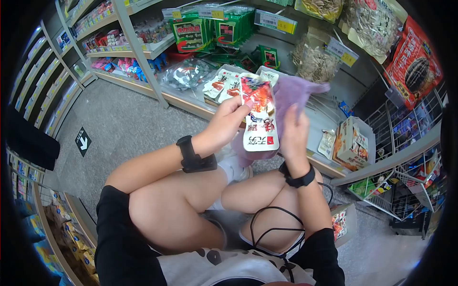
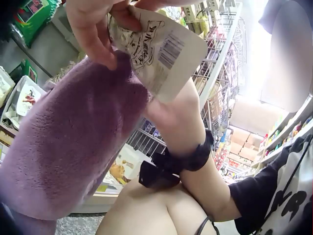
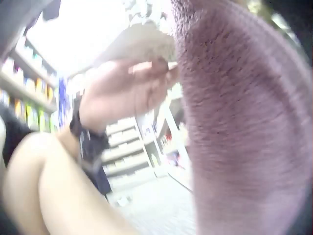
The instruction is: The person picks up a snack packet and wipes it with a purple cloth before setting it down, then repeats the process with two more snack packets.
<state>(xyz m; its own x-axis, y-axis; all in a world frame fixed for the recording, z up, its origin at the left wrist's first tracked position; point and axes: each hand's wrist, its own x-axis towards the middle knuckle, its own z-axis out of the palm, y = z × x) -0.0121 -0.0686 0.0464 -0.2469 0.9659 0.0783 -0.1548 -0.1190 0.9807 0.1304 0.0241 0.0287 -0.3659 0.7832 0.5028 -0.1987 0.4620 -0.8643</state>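
Note:
A snack packet [image 1: 260,114] with a red food picture and white lower part is gripped by my left hand [image 1: 225,125], thumb across its front. Its pale printed back [image 2: 164,54] with a barcode faces the left wrist view, where fingers [image 2: 93,34] of the left hand curl at its edge. My right hand [image 1: 296,136] holds a fuzzy purple cloth [image 1: 290,93] just right of the packet; part of this hand is hidden. The cloth hangs down behind the packet and fills the right side of the right wrist view [image 3: 244,117].
On the low shelf stand boxes of similar packets [image 1: 222,86] and an open carton [image 1: 355,143]. Green bags [image 1: 191,33] hang above. A wire rack [image 1: 405,190] stands to the right. A black cable [image 1: 274,224] loops over the person's leg. Another box [image 1: 341,224] sits on the floor.

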